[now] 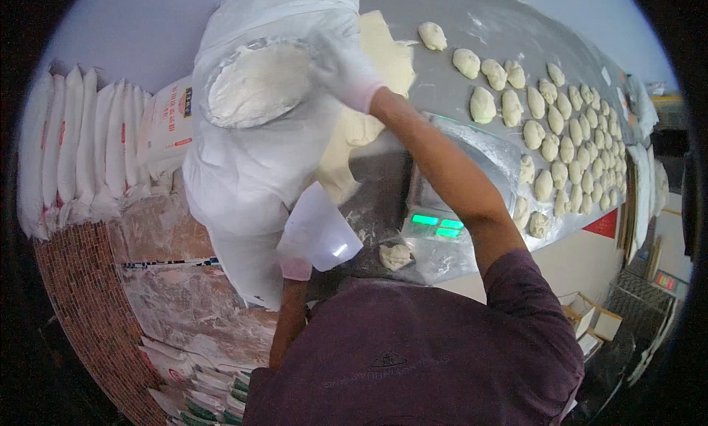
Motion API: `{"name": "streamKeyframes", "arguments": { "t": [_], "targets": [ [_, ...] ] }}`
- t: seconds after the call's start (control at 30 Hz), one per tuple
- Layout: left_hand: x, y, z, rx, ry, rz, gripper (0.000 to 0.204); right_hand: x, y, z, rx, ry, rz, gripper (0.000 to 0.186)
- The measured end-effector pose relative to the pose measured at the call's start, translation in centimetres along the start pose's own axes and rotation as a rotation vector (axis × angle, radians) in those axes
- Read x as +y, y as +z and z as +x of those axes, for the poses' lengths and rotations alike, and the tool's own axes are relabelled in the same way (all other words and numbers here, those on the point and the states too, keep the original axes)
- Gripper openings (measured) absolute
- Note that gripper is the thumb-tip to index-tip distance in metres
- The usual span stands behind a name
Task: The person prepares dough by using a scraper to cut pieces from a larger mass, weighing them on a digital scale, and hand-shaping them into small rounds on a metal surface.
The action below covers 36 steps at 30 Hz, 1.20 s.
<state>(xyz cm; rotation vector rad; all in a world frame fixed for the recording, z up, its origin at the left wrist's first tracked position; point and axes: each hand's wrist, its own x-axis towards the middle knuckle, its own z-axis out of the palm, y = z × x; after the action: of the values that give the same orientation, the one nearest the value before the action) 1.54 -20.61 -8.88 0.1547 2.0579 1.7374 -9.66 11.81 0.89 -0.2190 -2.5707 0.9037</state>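
Note:
My gloved left hand (292, 253) grips a white plastic dough scraper (324, 227) by its left side, low beside the white cloth (243, 171). At the right rim of a round metal bowl of white flour (259, 85) is my gloved right hand (343, 68), smeared by motion so its fingers do not show clearly. The bowl rests on the cloth, which partly covers a large sheet of pale dough (385, 53). A lower flap of this dough hangs between the scraper and my right forearm. One small dough lump (396, 256) lies right of the scraper.
A scale (440, 225) with lit green displays stands under my right forearm. Many dough pieces (557, 149) lie in rows across the grey table at right. White sacks (88, 146) line the left side, with more sacks (199, 382) stacked low at left.

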Motion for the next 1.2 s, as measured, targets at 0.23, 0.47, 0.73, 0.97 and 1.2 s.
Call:
{"name": "streamKeyframes", "arguments": {
  "t": [0.23,0.47,0.73,0.97,1.2],
  "targets": [
    [-0.8,-1.9,-0.7,-0.005,-0.025,0.006,0.028,-5.0,7.2,5.4,-0.293,-0.099,-0.428,0.051],
    [-1.6,-3.4,0.2,-0.01,-0.007,0.012,0.029,-2.5,8.0,5.8,-0.77,-0.152,-0.766,0.04],
    [-1.0,-3.0,1.9,-0.104,0.1,0.092,0.03,-2.8,-5.0,-13.5,0.328,0.393,0.124,0.041],
    [4.1,-0.6,1.5,-0.165,0.044,0.208,0.031,5.5,-8.6,-33.4,0.461,0.602,-0.258,0.059],
    [6.6,-2.1,5.4,-0.326,0.352,0.618,0.029,2.9,-5.4,-33.3,0.637,0.622,0.157,0.042]
  ]
}}
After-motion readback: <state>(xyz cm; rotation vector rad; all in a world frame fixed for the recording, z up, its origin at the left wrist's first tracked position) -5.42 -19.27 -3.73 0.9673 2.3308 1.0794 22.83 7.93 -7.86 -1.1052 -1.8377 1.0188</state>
